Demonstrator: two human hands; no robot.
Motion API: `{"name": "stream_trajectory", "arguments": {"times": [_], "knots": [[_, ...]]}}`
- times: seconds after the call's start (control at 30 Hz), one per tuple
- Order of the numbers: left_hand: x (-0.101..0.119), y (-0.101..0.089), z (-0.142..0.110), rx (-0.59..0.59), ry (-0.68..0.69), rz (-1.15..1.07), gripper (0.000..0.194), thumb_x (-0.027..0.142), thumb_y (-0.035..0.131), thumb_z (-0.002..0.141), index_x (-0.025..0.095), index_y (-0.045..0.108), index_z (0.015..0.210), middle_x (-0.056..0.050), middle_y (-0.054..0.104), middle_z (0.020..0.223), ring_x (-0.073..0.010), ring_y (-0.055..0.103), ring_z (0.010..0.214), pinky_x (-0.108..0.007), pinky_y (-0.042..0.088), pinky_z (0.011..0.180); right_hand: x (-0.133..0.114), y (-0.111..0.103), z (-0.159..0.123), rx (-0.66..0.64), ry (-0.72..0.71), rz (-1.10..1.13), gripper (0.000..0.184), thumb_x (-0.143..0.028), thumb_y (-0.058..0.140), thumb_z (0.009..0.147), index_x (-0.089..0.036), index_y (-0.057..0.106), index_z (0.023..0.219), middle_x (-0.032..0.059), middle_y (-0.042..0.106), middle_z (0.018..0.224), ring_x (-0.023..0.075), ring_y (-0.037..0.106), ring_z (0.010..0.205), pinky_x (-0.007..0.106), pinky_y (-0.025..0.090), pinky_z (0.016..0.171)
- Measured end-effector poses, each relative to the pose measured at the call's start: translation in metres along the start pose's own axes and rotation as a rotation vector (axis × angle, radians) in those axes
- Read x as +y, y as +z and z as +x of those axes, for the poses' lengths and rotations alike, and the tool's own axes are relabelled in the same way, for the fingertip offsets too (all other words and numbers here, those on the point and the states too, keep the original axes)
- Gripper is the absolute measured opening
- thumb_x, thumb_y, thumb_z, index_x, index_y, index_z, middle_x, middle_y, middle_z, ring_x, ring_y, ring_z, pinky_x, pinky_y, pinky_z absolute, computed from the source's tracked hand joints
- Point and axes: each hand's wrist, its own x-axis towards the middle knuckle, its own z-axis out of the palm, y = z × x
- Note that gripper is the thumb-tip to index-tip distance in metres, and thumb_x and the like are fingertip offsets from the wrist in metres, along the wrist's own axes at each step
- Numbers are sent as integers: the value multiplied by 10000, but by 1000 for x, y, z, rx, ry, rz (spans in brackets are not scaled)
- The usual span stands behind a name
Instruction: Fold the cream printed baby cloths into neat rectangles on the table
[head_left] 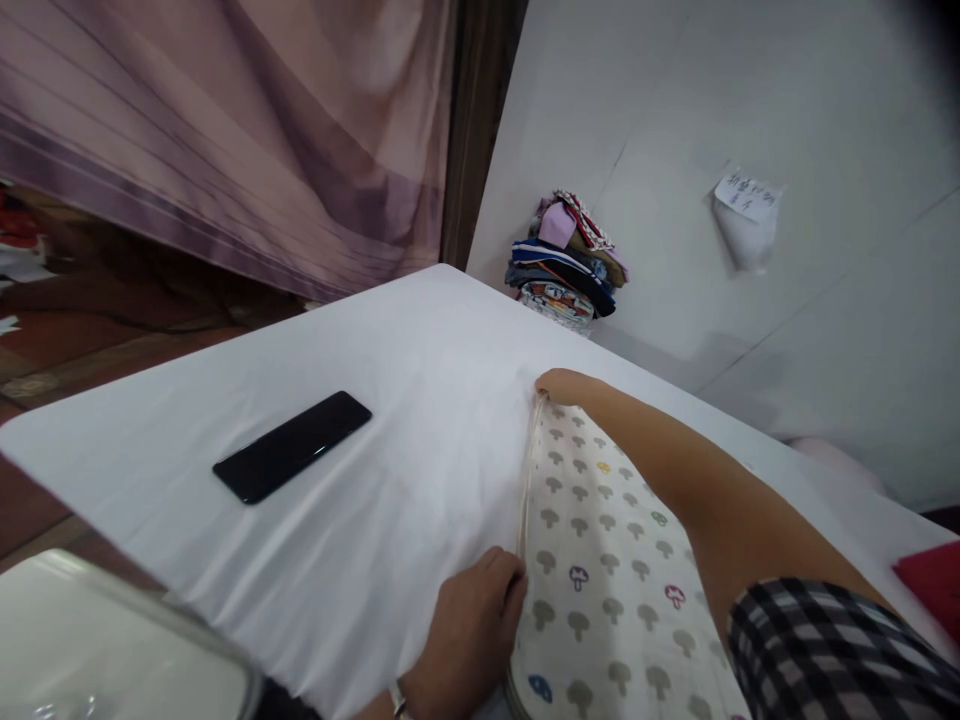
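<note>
A cream cloth with a mushroom print lies flat on the white table. My left hand rests at the cloth's near left edge, fingers curled onto the hem. My right hand reaches to the cloth's far left corner and pinches it against the table. My right forearm lies across the cloth, and a checked sleeve covers the upper arm.
A black phone lies on the table to the left. A stack of folded clothes sits at the table's far edge by the white wall. A red item shows at the right. A pink curtain hangs behind.
</note>
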Motion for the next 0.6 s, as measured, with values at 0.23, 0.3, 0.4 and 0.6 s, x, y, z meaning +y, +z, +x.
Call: {"name": "stream_trajectory", "arguments": {"times": [0.23, 0.3, 0.4, 0.6], "knots": [[-1, -1, -1, 2, 13, -6, 195, 258, 380, 883, 216, 569, 856, -5, 618, 872, -140, 563, 770, -275, 389, 681, 5, -7, -4, -35, 28, 73, 282, -88, 526, 732, -162, 647, 975, 64, 656, 1005, 157, 580, 847, 207, 412, 670], [-1, 0, 0, 5, 16, -3, 200, 258, 375, 886, 214, 568, 853, -7, 616, 872, -140, 562, 770, -276, 389, 679, 7, -6, -2, -56, 25, 81, 260, -103, 537, 740, -168, 671, 953, 52, 668, 990, 153, 589, 853, 199, 418, 681], [-1, 1, 1, 7, 13, 0, 208, 263, 367, 889, 213, 565, 852, -10, 613, 872, -141, 561, 765, -277, 388, 677, 8, -5, 4, -87, 30, 71, 247, -107, 550, 736, -170, 700, 922, 48, 686, 946, 155, 604, 818, 204, 427, 680], [-2, 1, 0, 7, 10, -9, 202, 279, 372, 888, 216, 560, 850, -11, 613, 866, -144, 563, 764, -276, 387, 673, 2, -6, 15, -96, 33, 4, 309, -70, 565, 701, -128, 702, 971, 111, 675, 998, 203, 605, 872, 244, 431, 721]]}}
